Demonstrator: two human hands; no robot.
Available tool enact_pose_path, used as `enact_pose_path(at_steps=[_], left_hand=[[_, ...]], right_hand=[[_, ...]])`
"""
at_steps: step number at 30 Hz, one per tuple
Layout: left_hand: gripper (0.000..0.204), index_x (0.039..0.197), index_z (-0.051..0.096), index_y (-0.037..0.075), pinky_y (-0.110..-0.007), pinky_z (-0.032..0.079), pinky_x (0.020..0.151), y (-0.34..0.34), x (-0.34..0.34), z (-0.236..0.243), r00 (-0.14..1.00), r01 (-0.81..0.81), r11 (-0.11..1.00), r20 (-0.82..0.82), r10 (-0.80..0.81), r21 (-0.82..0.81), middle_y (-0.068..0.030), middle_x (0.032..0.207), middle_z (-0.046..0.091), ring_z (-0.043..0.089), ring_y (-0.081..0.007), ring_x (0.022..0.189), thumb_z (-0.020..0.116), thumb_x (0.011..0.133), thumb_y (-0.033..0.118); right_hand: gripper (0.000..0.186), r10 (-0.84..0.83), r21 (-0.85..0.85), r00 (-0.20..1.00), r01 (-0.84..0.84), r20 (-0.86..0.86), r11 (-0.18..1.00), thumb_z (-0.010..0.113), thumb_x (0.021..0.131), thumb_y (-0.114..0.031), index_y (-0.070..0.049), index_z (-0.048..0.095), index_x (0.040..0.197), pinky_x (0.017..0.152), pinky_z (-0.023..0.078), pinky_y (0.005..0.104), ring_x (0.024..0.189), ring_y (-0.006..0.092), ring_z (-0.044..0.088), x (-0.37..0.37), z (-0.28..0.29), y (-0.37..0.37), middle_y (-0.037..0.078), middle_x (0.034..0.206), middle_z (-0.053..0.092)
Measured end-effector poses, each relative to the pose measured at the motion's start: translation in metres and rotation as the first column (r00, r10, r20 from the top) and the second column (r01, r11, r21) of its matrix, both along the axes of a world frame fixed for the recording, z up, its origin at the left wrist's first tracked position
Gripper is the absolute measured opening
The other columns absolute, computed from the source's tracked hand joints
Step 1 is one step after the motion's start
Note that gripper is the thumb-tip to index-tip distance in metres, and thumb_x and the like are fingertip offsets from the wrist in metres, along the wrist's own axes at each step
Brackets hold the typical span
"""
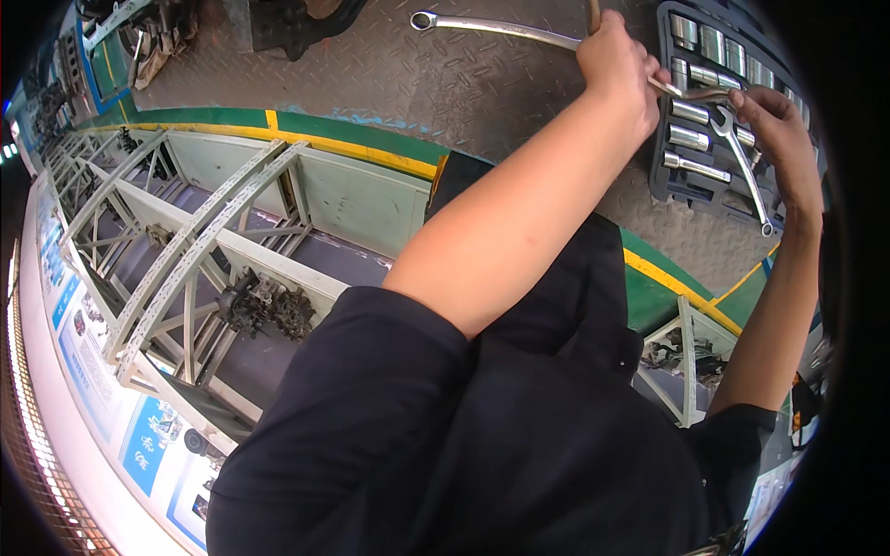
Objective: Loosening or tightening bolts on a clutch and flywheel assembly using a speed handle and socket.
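Note:
My left hand is closed around metal tooling at the top of the view; a long silver ring wrench reaches left from behind it, and a narrow brownish rod shows above my fingers. My right hand pinches a bent metal bar that runs from my left hand; I cannot tell whether it is part of the long wrench. A combination wrench lies at an angle on the dark socket case, just below my right fingers. Silver sockets sit in rows in that case.
A diamond-plate metal surface lies under the tools, with a dark metal part at upper left. A green and yellow edge borders it. Pale metal frames hold engine parts, with printed boards at far left.

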State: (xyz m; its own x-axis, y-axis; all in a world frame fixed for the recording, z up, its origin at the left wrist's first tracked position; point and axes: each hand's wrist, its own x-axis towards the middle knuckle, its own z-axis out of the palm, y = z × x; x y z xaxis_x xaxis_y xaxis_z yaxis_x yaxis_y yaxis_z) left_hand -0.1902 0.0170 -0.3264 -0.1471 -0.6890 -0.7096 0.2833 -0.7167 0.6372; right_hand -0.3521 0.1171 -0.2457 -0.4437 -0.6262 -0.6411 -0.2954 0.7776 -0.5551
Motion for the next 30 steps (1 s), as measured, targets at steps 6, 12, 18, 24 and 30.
enact_pose_path(at_steps=[6, 12, 18, 24, 30], left_hand=[[0.028, 0.07, 0.036, 0.014, -0.034, 0.032, 0.05, -0.002, 0.044, 0.067, 0.938, 0.049, 0.883, -0.326, 0.12, 0.466, 0.0019, 0.053, 0.024, 0.024, -0.0127, 0.046, 0.049, 0.093, 0.025], [0.028, 0.07, 0.038, 0.015, -0.033, 0.034, 0.054, -0.019, 0.034, 0.111, 0.823, 0.085, 0.888, -0.535, 0.193, 0.452, 0.0016, 0.055, 0.029, 0.03, -0.013, 0.047, 0.048, 0.093, 0.028], [0.019, 0.082, 0.049, 0.009, -0.029, 0.042, 0.062, -0.027, 0.017, 0.115, 0.616, 0.153, 0.833, -0.71, 0.34, 0.532, -0.0001, 0.075, 0.049, 0.049, -0.015, 0.068, 0.055, 0.098, 0.018], [0.028, 0.078, 0.043, 0.012, -0.031, 0.037, 0.055, -0.033, -0.013, 0.096, 0.837, 0.037, 0.714, -0.411, 0.36, 0.7, 0.0013, 0.062, 0.04, 0.04, -0.0112, 0.052, 0.05, 0.095, 0.033], [0.026, 0.077, 0.037, 0.011, -0.033, 0.035, 0.061, -0.012, 0.048, 0.097, 0.789, 0.062, 0.861, -0.553, 0.268, 0.505, -0.0007, 0.064, 0.036, 0.037, -0.014, 0.058, 0.051, 0.095, 0.024]], right_hand=[[0.043, -0.149, -0.046, 0.959, 0.165, 0.242, 0.985, 0.071, 0.088, -0.048, -0.009, 0.06, 0.072, 0.051, 0.018, 0.0234, 0.055, 0.0024, 0.027, 0.015, -0.02, 0.015, -0.009, 0.062, 0.038], [0.037, -0.343, -0.024, 0.889, 0.367, 0.302, 0.93, 0.067, 0.094, -0.041, -0.006, 0.065, 0.083, 0.048, 0.02, 0.0205, 0.054, 0.0, 0.031, 0.025, -0.022, 0.018, -0.011, 0.063, 0.043], [0.022, -0.418, -0.012, 0.878, 0.432, 0.234, 0.902, 0.062, 0.094, -0.025, -0.003, 0.066, 0.092, 0.047, 0.03, 0.0178, 0.053, -0.0001, 0.043, 0.031, -0.032, 0.021, -0.007, 0.067, 0.054], [0.023, -0.454, -0.104, 0.841, 0.501, 0.294, 0.859, 0.063, 0.09, -0.016, 0.004, 0.066, 0.102, 0.057, 0.047, 0.0226, 0.066, 0.0069, 0.059, 0.072, -0.037, 0.033, 0.004, 0.085, 0.068], [0.028, -0.546, -0.107, 0.825, 0.561, 0.145, 0.821, 0.067, 0.094, -0.025, 0.001, 0.07, 0.085, 0.06, 0.043, 0.0231, 0.071, 0.0057, 0.055, 0.096, -0.035, 0.025, -0.001, 0.078, 0.065]])
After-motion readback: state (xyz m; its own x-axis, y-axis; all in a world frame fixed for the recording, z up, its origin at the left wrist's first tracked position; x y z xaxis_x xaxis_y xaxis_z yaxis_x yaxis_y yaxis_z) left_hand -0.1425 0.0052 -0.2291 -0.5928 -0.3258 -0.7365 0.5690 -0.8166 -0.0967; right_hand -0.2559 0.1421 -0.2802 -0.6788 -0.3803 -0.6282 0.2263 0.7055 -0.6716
